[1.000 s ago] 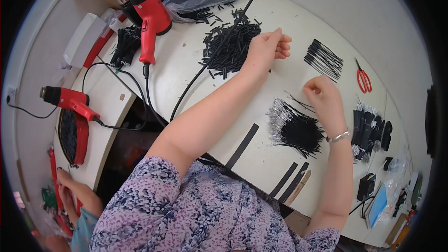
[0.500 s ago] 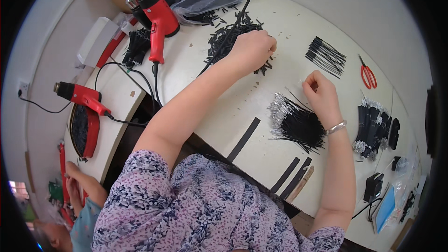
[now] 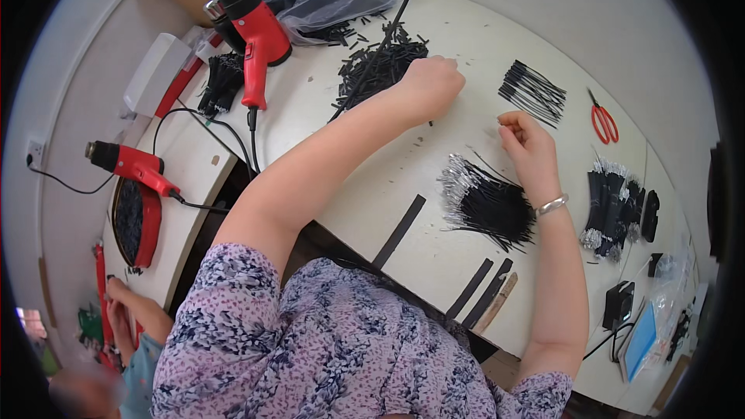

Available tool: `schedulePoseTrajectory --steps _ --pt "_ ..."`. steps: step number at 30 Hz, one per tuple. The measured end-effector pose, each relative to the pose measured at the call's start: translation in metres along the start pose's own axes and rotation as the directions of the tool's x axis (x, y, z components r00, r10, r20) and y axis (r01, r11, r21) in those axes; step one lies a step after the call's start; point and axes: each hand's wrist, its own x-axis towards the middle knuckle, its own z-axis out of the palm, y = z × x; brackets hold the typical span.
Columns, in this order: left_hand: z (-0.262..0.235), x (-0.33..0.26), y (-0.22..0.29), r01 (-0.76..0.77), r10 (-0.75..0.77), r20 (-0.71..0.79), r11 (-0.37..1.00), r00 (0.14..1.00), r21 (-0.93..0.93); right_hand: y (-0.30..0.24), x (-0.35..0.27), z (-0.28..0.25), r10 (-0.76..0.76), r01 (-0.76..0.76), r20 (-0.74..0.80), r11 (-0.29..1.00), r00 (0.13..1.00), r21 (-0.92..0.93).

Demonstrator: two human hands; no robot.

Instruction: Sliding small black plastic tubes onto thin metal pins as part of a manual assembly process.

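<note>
My left hand (image 3: 436, 87) is over the right edge of a heap of short black tubes (image 3: 380, 62), its fingers curled in. Whatever it may be pinching is hidden behind the knuckles. My right hand (image 3: 530, 147), with a silver bangle on its wrist, has its thumb and forefinger drawn together. Anything between those fingertips is too small to make out. Just below and left of it lies a bundle of black wires (image 3: 497, 206) with silvery stripped ends. One thin wire sticks out from the top of this bundle. Beyond my right hand, several black wires (image 3: 532, 93) lie in a row.
Red-handled scissors (image 3: 604, 122) and tied wire bundles (image 3: 609, 206) lie at right. Two red heat guns (image 3: 260, 43) stand at left, their cords running over the table edge. Dark strips (image 3: 400, 231) lie near the front edge. Another person's hands (image 3: 132, 310) show at lower left.
My left hand has moved slightly right, off the heap toward my right hand, uncovering more tubes. The right hand's fingers have turned a little leftward. The whole view has shifted slightly.
</note>
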Motion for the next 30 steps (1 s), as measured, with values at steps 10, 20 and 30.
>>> schedulePoseTrajectory --steps 10,20,30 --pt "-0.013 0.004 0.053 0.311 -0.422 0.234 0.124 0.876 -0.942 -0.003 0.001 -0.005 0.018 -0.019 -0.055 1.000 0.998 -0.018" --pt "0.012 0.001 0.056 0.285 -0.310 0.391 -0.334 0.867 -0.898 -0.002 0.002 -0.002 0.016 -0.009 -0.157 0.999 0.988 0.041" --pt "0.012 -0.001 0.051 0.234 -0.219 0.369 -0.468 0.903 -0.852 -0.008 -0.002 0.001 -0.010 0.016 -0.171 0.999 0.985 0.031"
